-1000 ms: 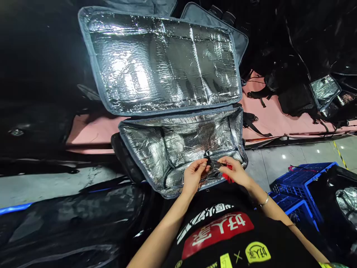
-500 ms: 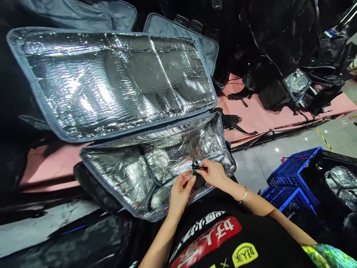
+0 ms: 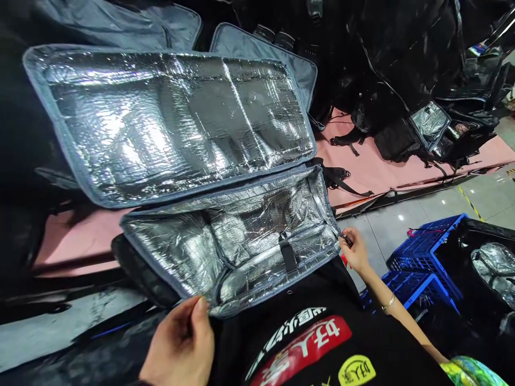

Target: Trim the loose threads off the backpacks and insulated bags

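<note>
An insulated bag with silver foil lining [image 3: 241,230] lies open in front of me, its wide foil-lined lid [image 3: 181,118] folded back. On its front inner wall hangs a short black strap [image 3: 288,255]. My left hand [image 3: 179,340] is closed at the front left rim, thumb and forefinger together; what they pinch, if anything, is hidden. At the right front corner, my right hand [image 3: 354,251] is closed around a small dark object [image 3: 347,241], close against the rim. A bit of red shows just below those fingers.
The bag rests on a pink-topped table [image 3: 354,182] that runs off to the right. Black bags [image 3: 396,140] and straps lie farther along it. Blue crates [image 3: 426,252] stand on the tiled floor at right, beside a dark foil-lined bag [image 3: 497,268].
Both hands have left the black strap, which now hangs uncovered. My left hand has moved left and nearer to me; my right hand has moved right to the bag's corner.
</note>
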`<state>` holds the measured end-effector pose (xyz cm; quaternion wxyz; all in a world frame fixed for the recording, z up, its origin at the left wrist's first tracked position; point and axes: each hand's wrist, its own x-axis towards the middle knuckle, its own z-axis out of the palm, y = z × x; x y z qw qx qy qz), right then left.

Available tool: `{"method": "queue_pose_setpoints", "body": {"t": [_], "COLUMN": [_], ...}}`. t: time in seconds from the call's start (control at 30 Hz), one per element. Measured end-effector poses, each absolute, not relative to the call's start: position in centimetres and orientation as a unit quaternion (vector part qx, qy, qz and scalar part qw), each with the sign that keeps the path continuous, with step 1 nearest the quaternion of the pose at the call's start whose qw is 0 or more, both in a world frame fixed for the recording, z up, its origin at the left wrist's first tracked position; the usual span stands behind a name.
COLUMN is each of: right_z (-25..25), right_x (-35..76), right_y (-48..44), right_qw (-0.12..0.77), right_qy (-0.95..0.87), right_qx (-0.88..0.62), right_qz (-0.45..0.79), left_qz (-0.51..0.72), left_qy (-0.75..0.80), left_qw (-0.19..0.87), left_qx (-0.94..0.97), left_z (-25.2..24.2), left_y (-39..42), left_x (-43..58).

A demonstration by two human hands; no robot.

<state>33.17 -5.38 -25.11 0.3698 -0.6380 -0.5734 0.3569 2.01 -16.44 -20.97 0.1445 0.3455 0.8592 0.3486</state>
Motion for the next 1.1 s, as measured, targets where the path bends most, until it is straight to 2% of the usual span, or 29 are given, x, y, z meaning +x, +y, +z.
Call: {"method": "queue_pose_setpoints", "body": {"t": [0.07, 0.23, 0.43, 0.57, 0.67, 0.73, 0.77, 0.8, 0.87, 0.97, 1.03, 1.1], "right_z": [-25.7, -24.9, -23.1, -24.4, -25.8, -26.4, -26.5, -26.6, -26.5, -26.4, -26.4, -26.4], "right_x": [33.0, 33.8, 36.3, 36.9, 36.9, 36.9, 36.9, 36.9, 36.8, 36.7, 36.5, 36.5], "right_y": [-5.1, -4.8, -7.7, -8.9, -8.5, -8.0, -7.8, -7.6, -7.5, -7.5, -7.6, -7.8], "right_qw": [0.376, 0.402, 0.423, 0.415, 0.420, 0.415, 0.409, 0.402, 0.390, 0.387, 0.387, 0.388], "right_qy": [-0.570, -0.556, -0.517, -0.494, -0.502, -0.512, -0.515, -0.517, -0.520, -0.525, -0.530, -0.533], "right_qx": [-0.633, -0.614, -0.600, -0.621, -0.629, -0.638, -0.643, -0.648, -0.651, -0.648, -0.646, -0.648], "right_qz": [0.366, 0.391, 0.441, 0.445, 0.419, 0.399, 0.393, 0.390, 0.391, 0.393, 0.391, 0.383], "left_qz": [0.278, 0.176, 0.264, 0.245, 0.231, 0.291, 0.342, 0.399, 0.485, 0.535, 0.560, 0.583], "left_qy": [0.894, 0.889, 0.833, 0.802, 0.848, 0.865, 0.854, 0.830, 0.752, 0.634, 0.587, 0.566], "left_qw": [0.138, 0.208, 0.254, 0.305, 0.191, 0.088, 0.077, 0.103, 0.254, 0.455, 0.519, 0.535], "left_qx": [0.323, 0.367, 0.415, 0.451, 0.438, 0.400, 0.385, 0.377, 0.367, 0.324, 0.269, 0.230], "left_z": [-20.7, -21.1, -21.9, -21.4, -19.6, -17.9, -17.2, -16.5, -15.5, -15.2, -15.5, -16.0], "left_y": [-16.6, -16.6, -17.2, -16.6, -15.5, -14.1, -13.2, -12.1, -9.3, -4.4, -1.5, 0.4], "left_x": [1.2, 0.2, -1.2, -2.2, -2.4, -2.0, -1.6, -1.0, 0.3, 2.4, 3.5, 4.2]}}
